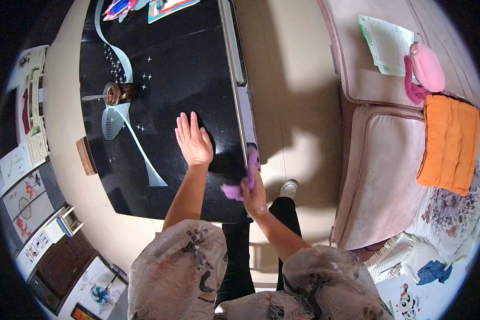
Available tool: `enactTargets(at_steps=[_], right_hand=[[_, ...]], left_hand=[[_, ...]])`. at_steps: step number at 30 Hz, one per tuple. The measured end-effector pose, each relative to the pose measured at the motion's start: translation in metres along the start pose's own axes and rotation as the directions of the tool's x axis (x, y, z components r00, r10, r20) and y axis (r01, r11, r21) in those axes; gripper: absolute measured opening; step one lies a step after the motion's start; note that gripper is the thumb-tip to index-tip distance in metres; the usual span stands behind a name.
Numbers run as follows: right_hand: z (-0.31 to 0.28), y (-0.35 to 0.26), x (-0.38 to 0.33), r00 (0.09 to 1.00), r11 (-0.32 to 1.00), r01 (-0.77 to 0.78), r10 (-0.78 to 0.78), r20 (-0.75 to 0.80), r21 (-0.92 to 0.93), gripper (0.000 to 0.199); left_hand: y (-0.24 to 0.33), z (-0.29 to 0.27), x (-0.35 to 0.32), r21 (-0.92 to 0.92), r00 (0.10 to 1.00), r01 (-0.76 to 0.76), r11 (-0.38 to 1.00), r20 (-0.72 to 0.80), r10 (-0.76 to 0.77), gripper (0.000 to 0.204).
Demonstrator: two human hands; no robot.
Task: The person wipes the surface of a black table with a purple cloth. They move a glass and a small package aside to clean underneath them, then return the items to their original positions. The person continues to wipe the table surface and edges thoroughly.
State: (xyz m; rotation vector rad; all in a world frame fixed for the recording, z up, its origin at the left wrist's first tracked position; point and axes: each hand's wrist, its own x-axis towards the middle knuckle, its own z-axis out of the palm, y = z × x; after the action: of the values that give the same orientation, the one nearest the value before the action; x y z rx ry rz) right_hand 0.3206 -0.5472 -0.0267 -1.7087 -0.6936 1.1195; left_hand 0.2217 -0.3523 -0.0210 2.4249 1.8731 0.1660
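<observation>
My left hand (pixel 193 140) lies flat on the black tabletop (pixel 181 64), its fingers stretched out and holding nothing. At the table's right edge, my right hand (pixel 255 195) grips a purple cloth (pixel 232 191). One part of the cloth rests over the tabletop's corner area, and another part hangs along the side edge. Farther off to the left on the table stands a glass jar (pixel 124 94) with dark contents, a spoon (pixel 94 97) sticking out toward the left.
A colourful board (pixel 170 9) and bright small items (pixel 118 8) lie at the table's far end. Right of the aisle is a pinkish sofa (pixel 384 165) bearing papers (pixel 385 45), a pink pouch (pixel 428 68) and a folded orange cloth (pixel 449 144). A brown box-like object (pixel 86 156) sits beyond the table's left edge.
</observation>
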Motion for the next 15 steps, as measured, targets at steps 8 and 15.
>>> enactTargets(at_steps=[8, 15], right_hand=[[0.007, -0.009, 0.043, 0.968, 0.945, -0.250, 0.242, 0.067, 0.212, 0.055], [0.017, -0.009, 0.166, 0.968, 0.883, -0.248, 0.205, 0.148, 0.398, 0.052]], left_hand=[[0.000, 0.002, -0.003, 0.008, 1.000, -0.006, 1.000, -0.003, 0.006, 0.053], [0.004, 0.003, -0.002, -0.022, 1.000, 0.009, 1.000, 0.007, -0.009, 0.055]])
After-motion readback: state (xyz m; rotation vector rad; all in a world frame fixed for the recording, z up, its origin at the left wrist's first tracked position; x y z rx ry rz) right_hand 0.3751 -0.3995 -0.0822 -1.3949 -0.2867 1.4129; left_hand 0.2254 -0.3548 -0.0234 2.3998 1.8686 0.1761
